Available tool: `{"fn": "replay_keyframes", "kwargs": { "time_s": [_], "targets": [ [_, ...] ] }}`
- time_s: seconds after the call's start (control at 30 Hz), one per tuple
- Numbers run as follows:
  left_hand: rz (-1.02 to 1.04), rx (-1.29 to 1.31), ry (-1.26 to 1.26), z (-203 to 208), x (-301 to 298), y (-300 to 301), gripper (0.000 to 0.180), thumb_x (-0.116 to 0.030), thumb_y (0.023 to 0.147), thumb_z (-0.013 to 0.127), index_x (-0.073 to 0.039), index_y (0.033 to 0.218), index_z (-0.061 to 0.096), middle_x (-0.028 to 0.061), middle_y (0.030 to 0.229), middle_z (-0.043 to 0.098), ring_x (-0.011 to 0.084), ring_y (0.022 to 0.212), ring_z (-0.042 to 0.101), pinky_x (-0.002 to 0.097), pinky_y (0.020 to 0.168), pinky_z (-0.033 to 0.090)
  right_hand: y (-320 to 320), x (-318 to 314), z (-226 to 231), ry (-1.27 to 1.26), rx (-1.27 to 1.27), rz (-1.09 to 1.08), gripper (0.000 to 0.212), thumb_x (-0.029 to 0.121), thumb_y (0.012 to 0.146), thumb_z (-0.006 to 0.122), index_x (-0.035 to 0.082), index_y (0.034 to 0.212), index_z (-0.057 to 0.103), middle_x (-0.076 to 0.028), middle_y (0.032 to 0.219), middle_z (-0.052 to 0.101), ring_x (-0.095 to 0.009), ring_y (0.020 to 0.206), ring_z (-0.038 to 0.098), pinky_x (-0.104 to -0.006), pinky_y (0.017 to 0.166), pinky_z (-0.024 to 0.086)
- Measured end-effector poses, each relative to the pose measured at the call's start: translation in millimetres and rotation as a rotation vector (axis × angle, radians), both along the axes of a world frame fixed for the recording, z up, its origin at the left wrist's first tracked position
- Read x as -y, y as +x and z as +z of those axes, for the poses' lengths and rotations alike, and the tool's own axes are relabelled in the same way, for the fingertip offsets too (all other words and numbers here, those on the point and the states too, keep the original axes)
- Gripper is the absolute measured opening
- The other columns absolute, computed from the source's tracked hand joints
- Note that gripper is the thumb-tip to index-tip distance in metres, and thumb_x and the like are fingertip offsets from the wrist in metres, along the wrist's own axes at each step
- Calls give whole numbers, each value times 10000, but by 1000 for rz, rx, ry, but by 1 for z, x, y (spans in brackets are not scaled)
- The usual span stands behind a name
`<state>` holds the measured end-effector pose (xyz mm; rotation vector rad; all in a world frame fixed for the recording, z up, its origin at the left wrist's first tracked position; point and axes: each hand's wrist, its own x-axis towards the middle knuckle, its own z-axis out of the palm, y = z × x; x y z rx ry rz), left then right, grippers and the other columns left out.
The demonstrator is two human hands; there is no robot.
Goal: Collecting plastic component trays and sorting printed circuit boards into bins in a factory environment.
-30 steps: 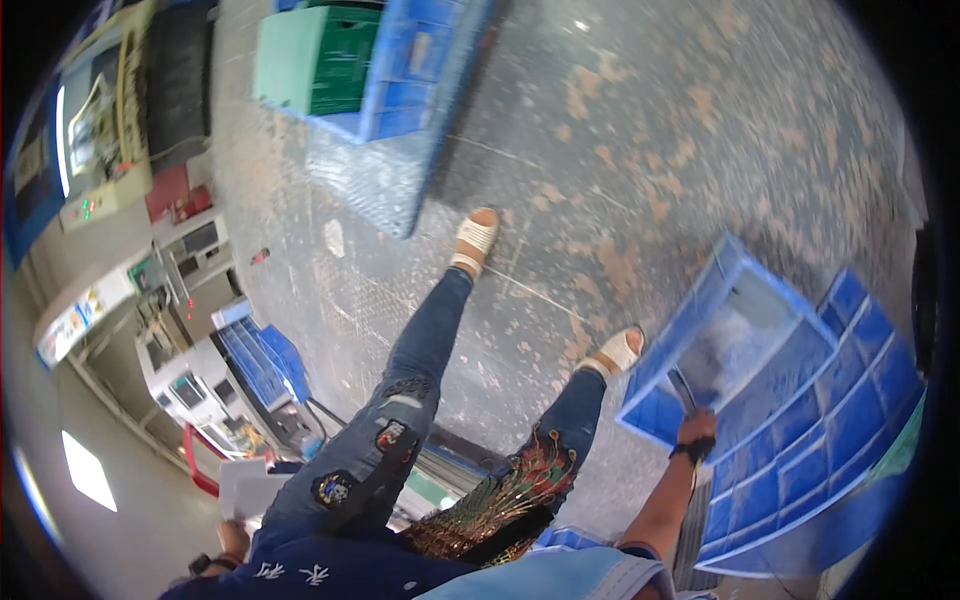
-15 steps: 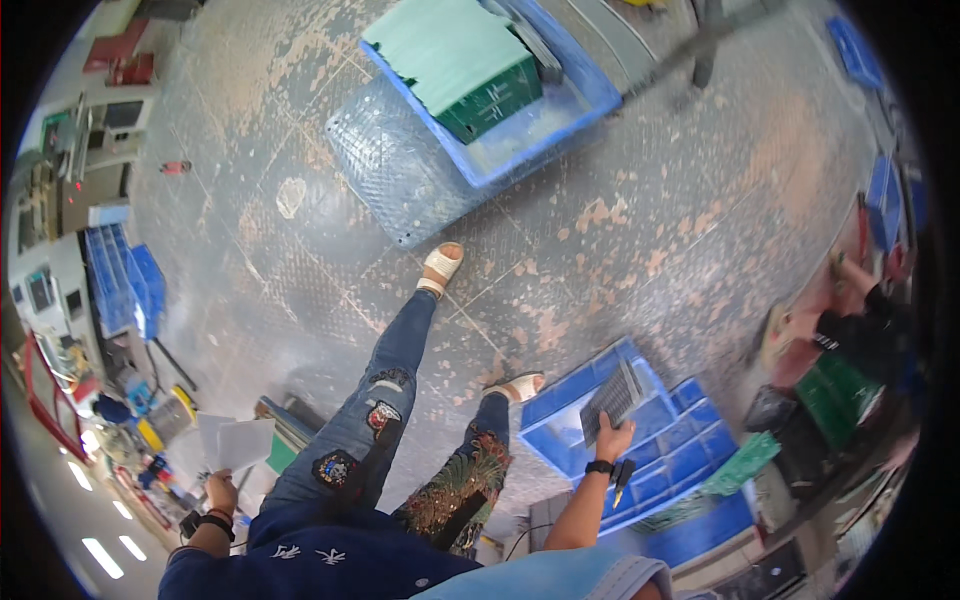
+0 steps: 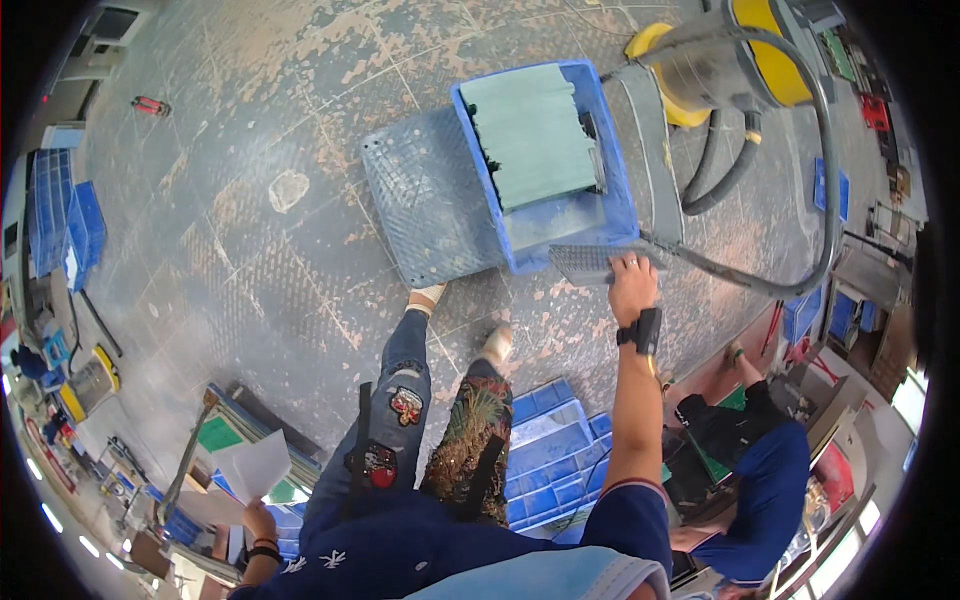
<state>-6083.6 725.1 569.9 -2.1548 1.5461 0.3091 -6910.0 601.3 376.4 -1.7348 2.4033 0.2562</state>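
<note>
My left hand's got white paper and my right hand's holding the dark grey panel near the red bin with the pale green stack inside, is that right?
Not quite: the bin is blue, not red, as the head view shows. The left hand does hold white paper, and the right hand holds the dark grey panel.

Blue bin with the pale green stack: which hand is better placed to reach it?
Right, most likely. The right hand, gripping a grey panel, is close to the bin's near edge; the left hand, holding papers, is well away at lower left.
</note>
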Motion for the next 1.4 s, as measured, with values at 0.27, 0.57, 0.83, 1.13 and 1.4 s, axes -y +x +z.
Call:
{"fn": "replay_keyframes", "kwargs": {
  "time_s": [0.27, 0.57, 0.83, 1.13, 1.4],
  "targets": [
    [396, 118, -19, 26, -103, -92, 207, -89, 721, 514, 34, 810, 654, 231, 720, 609, 352, 681, 617, 410, 601, 463, -20, 99, -141, 297, 24, 291, 245, 75, 752, 469, 97, 929, 637, -75, 1006, 564, -257, 933, 511, -385, 780, 406],
    [928, 109, 158, 38, -215, -173, 164, -35, 693, 556, 22, 799, 667, 213, 736, 628, 340, 724, 626, 389, 657, 488, 9, 88, -238, 545, 161, 326, 416, 385, 769, 567, 126, 1093, 581, -68, 1105, 527, -247, 1036, 471, -402, 858, 391],
    [613, 99, 231, 31, -171, -214, 176, -50, 713, 537, 26, 810, 664, 210, 764, 631, 350, 741, 619, 383, 684, 485, -8, 80, -246, 665, 442, 129, 706, 601, 716, 559, 91, 1203, 517, -121, 1212, 474, -304, 1134, 414, -454, 947, 335],
    [522, 119, 173, 15, -118, -196, 180, -50, 696, 530, 23, 793, 663, 187, 742, 635, 335, 704, 617, 379, 662, 483, -94, 38, -327, 203, 81, -485, 599, 529, 811, 469, -21, 1021, 582, -262, 1004, 573, -385, 954, 554, -453, 821, 443],
    [314, 200, 178, 28, -72, -219, 164, -42, 699, 540, 13, 796, 661, 208, 734, 622, 341, 698, 620, 379, 635, 477, -59, 61, -333, 544, 405, -406, 568, 496, 812, 488, -46, 940, 598, -253, 954, 601, -374, 936, 575, -424, 816, 452]
  ]
}}
